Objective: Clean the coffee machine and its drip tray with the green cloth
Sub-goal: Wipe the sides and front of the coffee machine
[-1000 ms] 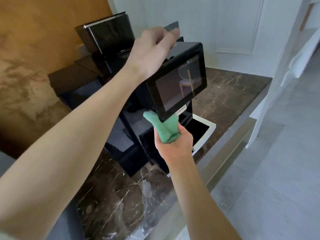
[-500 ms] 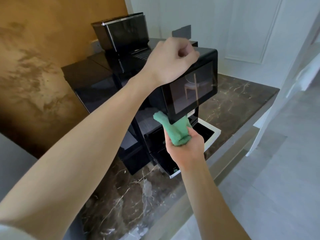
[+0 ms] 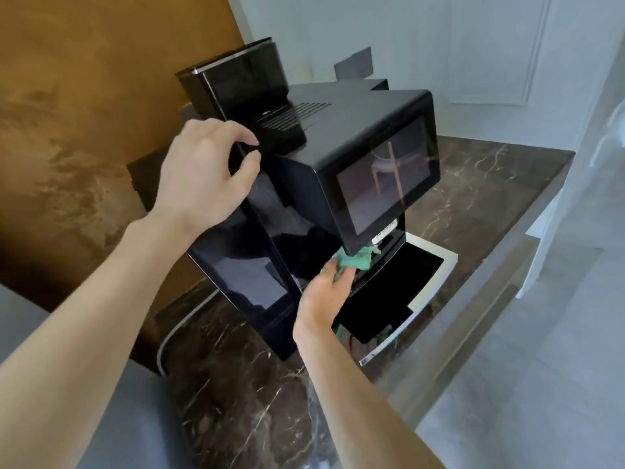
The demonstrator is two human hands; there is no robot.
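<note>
Compared with half a second ago, the left hand (image 3: 203, 174) has come off the top front edge of the display head and now sits lower and further back, at the upper left side of the coffee machine (image 3: 304, 198), its fingers curled over the edge of the glossy side panel and its thumb against the panel face. The right hand (image 3: 321, 292) has moved in under the display head; the green cloth (image 3: 355, 260), earlier a roll standing up from the fist, now shows only as a bunched end beneath the lower corner of the screen (image 3: 385, 174). The right hand is closed around the cloth, its fingers partly hidden by the fabric. The cloth's long axis cannot be told; its visible end points up and away from the person, into the recess above the drip tray (image 3: 436, 265). The machine stands upright on the dark marble surface (image 3: 473, 198), screen facing the near right, with the tray projecting from its base at the front.
</note>
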